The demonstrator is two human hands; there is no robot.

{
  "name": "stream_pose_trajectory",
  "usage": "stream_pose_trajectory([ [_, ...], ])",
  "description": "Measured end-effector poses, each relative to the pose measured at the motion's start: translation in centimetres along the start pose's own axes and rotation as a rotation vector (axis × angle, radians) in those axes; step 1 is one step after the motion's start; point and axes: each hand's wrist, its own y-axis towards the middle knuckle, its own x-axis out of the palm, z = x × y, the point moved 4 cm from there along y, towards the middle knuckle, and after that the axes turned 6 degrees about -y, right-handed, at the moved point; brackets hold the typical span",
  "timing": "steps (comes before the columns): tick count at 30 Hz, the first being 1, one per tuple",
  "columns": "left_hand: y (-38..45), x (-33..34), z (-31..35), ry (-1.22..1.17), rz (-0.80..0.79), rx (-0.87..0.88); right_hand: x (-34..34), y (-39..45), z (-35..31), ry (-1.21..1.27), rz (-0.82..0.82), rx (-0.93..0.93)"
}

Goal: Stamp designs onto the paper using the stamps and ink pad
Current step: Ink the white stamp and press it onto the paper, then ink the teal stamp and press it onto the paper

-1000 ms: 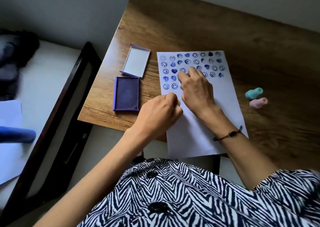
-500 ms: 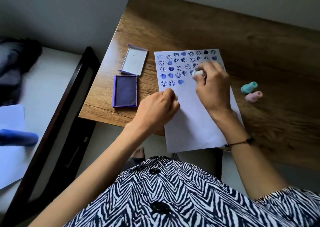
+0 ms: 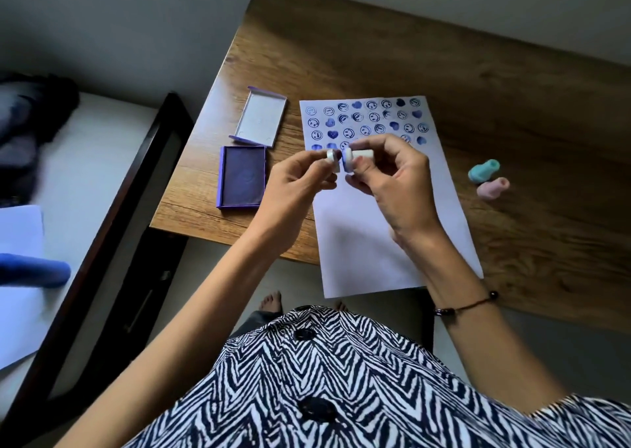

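both hands are raised above the paper (image 3: 392,242), the left hand (image 3: 300,188) pinching a small white stamp (image 3: 332,158) and the right hand (image 3: 392,181) another (image 3: 356,159), inked faces nearly touching; they look light, stiff and smudgy, best pinched by their sides.

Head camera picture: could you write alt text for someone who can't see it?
Two hands hold small white stamps end to end above a partly stamped paper: left hand, right hand. An open purple ink pad lies left of the paper on the wooden table.
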Motion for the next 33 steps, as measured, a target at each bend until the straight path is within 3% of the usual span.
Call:
stream_pose_trajectory([
  [14, 1.3, -0.3, 1.5, 0.044, -0.035, 0.069, 1.1, 2.1, -0.8, -0.005, -0.015, -0.046],
  [19, 4.8, -0.9, 2.5, 0.044, 0.219, 0.068, 1.8, 10.0, -2.2, -0.506, 0.092, -0.289],
  [25, 6.1, -1.0, 2.3, -0.049, 0.256, 0.015, 3.9, 16.7, -0.1, -1.09, -0.035, -0.331],
  [28, 6.4, -0.6, 2.1, -0.049, 0.231, 0.007, 4.2, 17.1, 0.6, -1.142, -0.08, -0.309],
  [33, 6.8, -0.2, 1.6, -0.045, 0.202, -0.015, 1.3, 15.7, -0.2, -0.977, -0.016, -0.153],
])
